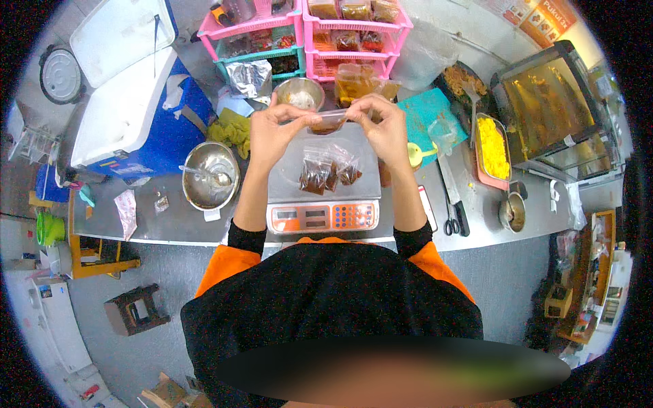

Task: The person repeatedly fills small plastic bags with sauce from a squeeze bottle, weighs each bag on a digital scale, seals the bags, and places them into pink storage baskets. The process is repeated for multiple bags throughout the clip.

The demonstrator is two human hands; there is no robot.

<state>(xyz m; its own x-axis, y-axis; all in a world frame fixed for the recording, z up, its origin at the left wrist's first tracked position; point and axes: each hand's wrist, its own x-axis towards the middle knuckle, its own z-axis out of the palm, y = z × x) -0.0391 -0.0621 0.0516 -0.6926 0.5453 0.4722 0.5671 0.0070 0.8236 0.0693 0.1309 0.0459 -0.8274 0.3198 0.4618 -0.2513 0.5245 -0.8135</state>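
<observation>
Between them, my left hand (285, 125) and my right hand (378, 120) pinch the top edge of a small clear plastic bag (327, 124) with a dark brown filling. The bag is stretched level above the back of a digital scale (285, 178). Several similar filled bags (322, 173) lie in a small heap on the scale's metal platform. The scale's orange panel with its keypad (353, 217) faces me. Behind my hands stands a steel bowl (300, 92) with white contents. Larger bags of brown sauce (354, 84) sit just beyond my right hand.
To the left are a steel bowl (210, 176) with a spoon and an open blue cooler box (153, 117). On the right lie a teal cutting board (433, 117), scissors (451, 224), a knife (450, 178) and a tray of yellow food (493, 148). Pink racks (306, 25) rise behind.
</observation>
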